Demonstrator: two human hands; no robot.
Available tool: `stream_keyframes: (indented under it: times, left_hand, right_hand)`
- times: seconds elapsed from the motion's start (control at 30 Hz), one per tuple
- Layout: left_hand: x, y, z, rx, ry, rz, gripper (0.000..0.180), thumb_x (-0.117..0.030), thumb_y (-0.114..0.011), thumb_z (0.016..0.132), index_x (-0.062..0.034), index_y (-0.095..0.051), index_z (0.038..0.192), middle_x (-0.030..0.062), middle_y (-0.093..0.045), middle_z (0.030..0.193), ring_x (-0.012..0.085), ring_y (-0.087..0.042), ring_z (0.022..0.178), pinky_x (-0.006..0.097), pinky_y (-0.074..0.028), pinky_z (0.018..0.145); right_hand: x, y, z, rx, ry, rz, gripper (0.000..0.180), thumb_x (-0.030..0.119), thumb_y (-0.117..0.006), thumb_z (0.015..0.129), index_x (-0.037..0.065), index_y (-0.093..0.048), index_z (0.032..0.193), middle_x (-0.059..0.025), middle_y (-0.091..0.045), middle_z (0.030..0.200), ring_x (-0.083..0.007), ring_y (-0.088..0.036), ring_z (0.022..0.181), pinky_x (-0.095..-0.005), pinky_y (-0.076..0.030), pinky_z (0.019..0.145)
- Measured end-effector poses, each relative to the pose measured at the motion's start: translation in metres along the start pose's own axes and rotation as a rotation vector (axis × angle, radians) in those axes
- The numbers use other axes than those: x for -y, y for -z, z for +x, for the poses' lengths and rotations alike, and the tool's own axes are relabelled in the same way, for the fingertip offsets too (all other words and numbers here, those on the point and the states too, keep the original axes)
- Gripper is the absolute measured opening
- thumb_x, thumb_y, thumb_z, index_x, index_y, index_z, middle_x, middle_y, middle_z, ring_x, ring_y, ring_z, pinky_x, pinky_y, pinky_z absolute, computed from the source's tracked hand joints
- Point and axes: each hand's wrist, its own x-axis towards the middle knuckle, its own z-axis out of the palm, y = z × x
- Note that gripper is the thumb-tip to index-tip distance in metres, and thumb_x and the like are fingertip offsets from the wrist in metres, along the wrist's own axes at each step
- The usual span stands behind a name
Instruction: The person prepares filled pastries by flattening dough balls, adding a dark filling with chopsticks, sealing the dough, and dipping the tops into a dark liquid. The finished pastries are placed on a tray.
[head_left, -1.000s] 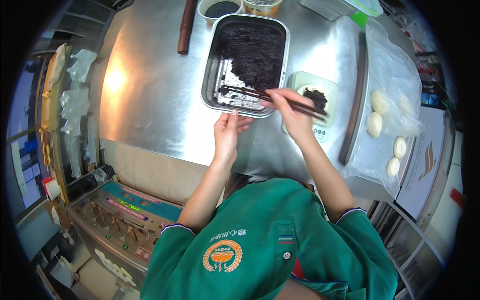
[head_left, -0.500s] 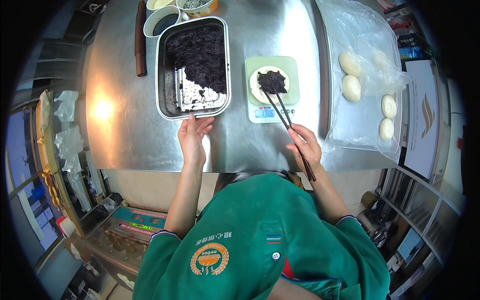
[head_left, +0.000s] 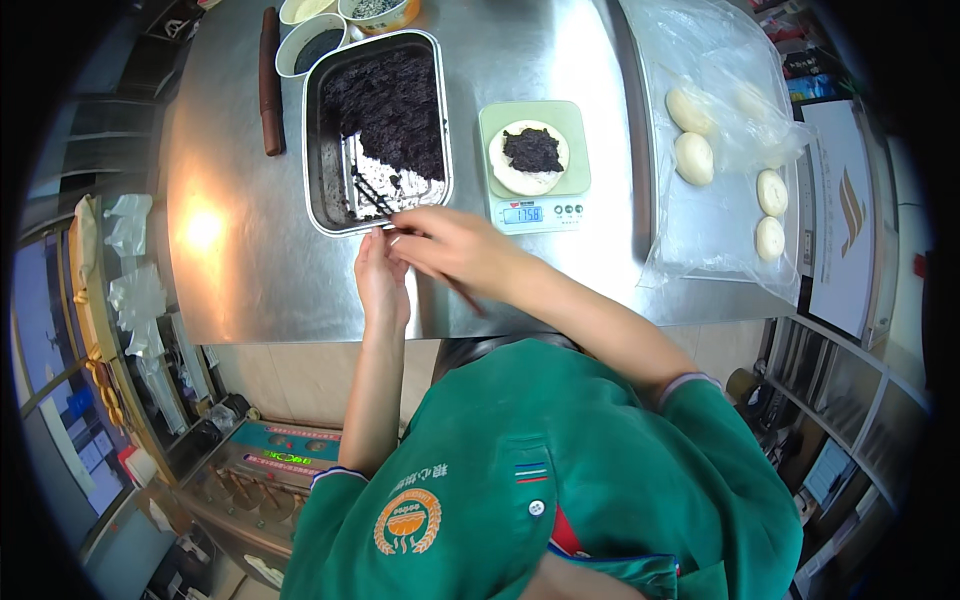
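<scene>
My right hand (head_left: 460,245) reaches across to the left, closed around a pair of dark chopsticks (head_left: 371,189). Their tips are down in the near part of a metal tray (head_left: 447,180), which holds dark, crumbly filling (head_left: 395,95). At the tray's near rim, my left hand (head_left: 378,280) grips the edge, its fingers partly covered by the right hand. To the right, a round of pale dough (head_left: 515,182) lies on a kitchen scale (head_left: 580,160) with a lit display. A patch of dark filling (head_left: 533,150) sits on top of the dough.
Several pale dough balls (head_left: 693,158) rest at the right under and beside a clear plastic sheet (head_left: 730,110). A brown rolling pin (head_left: 271,85) lies left of the tray. Bowls of seeds or powder (head_left: 312,45) stand at the back on the steel table (head_left: 235,270).
My right hand has swung left from the scale to the tray, bringing the chopsticks out of the filling on the dough. My left hand stays at the tray's rim.
</scene>
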Motion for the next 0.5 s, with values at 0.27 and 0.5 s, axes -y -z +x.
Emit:
stream_keyframes:
  times: [0.27,0.5]
  left_hand:
    - [0.031,0.008,-0.024,0.099,0.164,0.243,0.022,-0.019,-0.048,0.098,-0.0023,-0.056,0.108,0.0061,-0.065,0.097,0.0142,-0.062,0.085,0.029,-0.05,0.078]
    - [0.035,-0.074,-0.016,0.429,-0.482,0.817,0.032,-0.005,-0.057,0.089,0.009,-0.052,0.117,0.0154,-0.058,0.09,0.0219,-0.058,0.074,0.033,-0.049,0.069]
  right_hand:
    - [-0.04,-0.066,0.058,0.295,0.017,-0.475,0.016,0.005,-0.06,0.07,0.001,-0.063,0.086,-0.0116,-0.06,0.099,-0.025,-0.064,0.086,-0.0346,-0.055,0.071]
    - [-0.046,0.07,-0.026,-0.459,-0.484,-0.136,0.019,0.005,-0.062,0.081,0.003,-0.068,0.099,-0.0135,-0.067,0.094,-0.0279,-0.067,0.076,-0.0344,-0.054,0.069]
